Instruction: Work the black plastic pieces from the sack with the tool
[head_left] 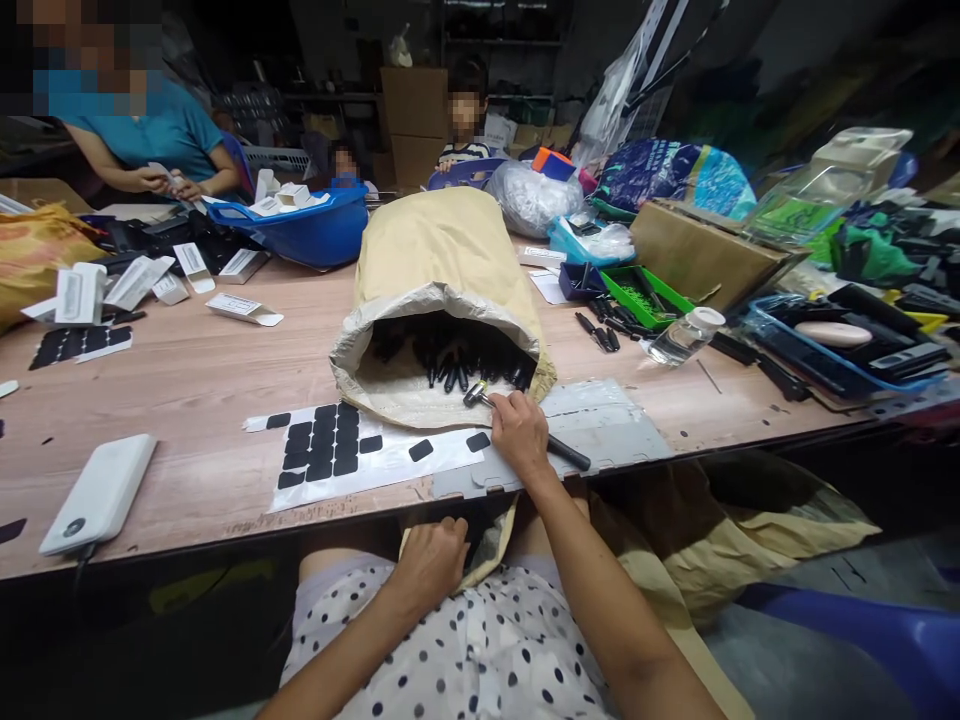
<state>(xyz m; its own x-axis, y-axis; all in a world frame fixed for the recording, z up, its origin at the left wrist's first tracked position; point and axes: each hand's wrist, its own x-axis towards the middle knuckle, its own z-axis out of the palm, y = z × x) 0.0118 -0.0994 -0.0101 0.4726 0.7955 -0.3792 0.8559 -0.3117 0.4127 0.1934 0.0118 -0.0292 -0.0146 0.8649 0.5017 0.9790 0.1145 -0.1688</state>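
My right hand [519, 432] is closed around a small hammer [568, 453]; its metal head points toward a sack's mouth and its black handle lies over a grey sheet [607, 425]. The tan sack [442, 245] lies on the table with its mouth facing me, several black pen-like pieces [454, 372] inside. Low at my lap, my left hand [431, 558] has its fingers curled at the rim of a second tan sack [495, 555]; the fingertips are partly hidden. A white backing sheet with black stickers [322, 445] lies in front of the first sack.
A white power bank [101, 492] with a cable lies at left. White boxes [244, 308] and a blue basin [300, 235] are farther back, near a co-worker [154, 150]. On the right are a green tray [646, 297], a bottle [686, 337] and a cluttered blue tray [847, 350].
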